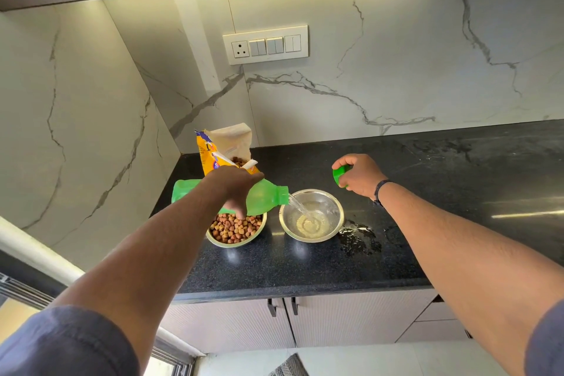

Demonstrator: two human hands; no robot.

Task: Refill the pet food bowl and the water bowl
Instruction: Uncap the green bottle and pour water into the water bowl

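On the black tabletop [305, 268], left hand [236, 189] with fingers curled round tilted green bottle [265, 197], water streaming into steel water bowl [311, 215]; food bowl [236, 229] just left, full of kibble; right hand [358, 175] with fingers pinching green cap [340, 175]; open kibble bag [224, 148] behind; spilled water [360, 238] beside water bowl

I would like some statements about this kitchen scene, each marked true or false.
1. The left hand tips a green bottle over the right bowl. True.
2. The right hand is empty. False: it holds the green cap.
3. The left bowl holds kibble. True.
4. The food bag lies flat and sealed. False: it stands open behind the bowls.
5. The counter is dry. False: a puddle lies right of the water bowl.
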